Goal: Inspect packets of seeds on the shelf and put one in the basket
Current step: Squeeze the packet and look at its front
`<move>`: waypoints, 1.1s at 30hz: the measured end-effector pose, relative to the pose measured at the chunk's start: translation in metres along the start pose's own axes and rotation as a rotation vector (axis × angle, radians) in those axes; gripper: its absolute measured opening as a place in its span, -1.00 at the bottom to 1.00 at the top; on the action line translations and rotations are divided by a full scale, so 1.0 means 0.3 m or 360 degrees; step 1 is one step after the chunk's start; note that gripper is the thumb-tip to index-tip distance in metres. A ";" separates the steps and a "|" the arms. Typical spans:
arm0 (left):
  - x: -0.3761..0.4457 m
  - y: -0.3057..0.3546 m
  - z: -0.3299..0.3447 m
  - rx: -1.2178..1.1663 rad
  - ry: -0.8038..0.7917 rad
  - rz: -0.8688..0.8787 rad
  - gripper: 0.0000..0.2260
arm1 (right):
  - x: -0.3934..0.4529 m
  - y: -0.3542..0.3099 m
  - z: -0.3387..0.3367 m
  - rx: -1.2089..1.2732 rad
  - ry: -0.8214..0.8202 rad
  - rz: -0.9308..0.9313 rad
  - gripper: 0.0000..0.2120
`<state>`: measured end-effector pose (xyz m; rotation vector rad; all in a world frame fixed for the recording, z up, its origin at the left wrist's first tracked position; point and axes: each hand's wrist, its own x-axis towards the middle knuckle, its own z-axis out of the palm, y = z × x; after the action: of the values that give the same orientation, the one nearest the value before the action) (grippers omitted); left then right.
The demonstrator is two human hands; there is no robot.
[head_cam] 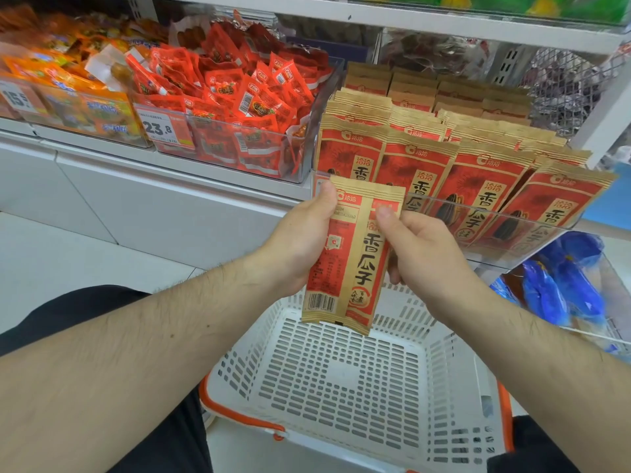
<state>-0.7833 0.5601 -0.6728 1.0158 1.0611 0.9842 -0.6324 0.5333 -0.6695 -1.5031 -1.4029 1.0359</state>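
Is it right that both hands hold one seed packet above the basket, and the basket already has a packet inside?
Not quite. The head view shows the left hand and right hand holding one seed packet above the basket, but the basket has nothing inside; its perforated floor is bare.

The white perforated plastic basket with orange trim (345, 380) runs off the frame at six o'clock. The red-and-tan paper seed packet (351, 254) hides the left hand's (300, 240) fingers. At twelve o'clock, green and yellow goods (495, 3) are blurred and cropped. Small print on the white price tag (158, 128) is unreadable.
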 end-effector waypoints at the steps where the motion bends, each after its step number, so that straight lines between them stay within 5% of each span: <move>1: -0.002 -0.002 0.002 -0.0006 -0.0026 -0.0009 -0.56 | 0.001 -0.002 -0.001 0.0031 0.0021 0.0022 -0.56; 26: 0.019 0.010 -0.012 -0.0294 0.0246 -0.0505 -0.47 | -0.011 0.021 -0.006 -0.0168 -0.0578 0.0192 -0.44; 33: 0.027 0.012 -0.021 -0.0349 0.0280 -0.0543 -0.48 | -0.009 0.020 -0.018 -0.0102 -0.0697 0.0143 -0.57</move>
<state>-0.7883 0.5697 -0.6720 0.5533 1.1954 0.8957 -0.6255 0.5300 -0.6734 -1.4501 -1.6901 1.4522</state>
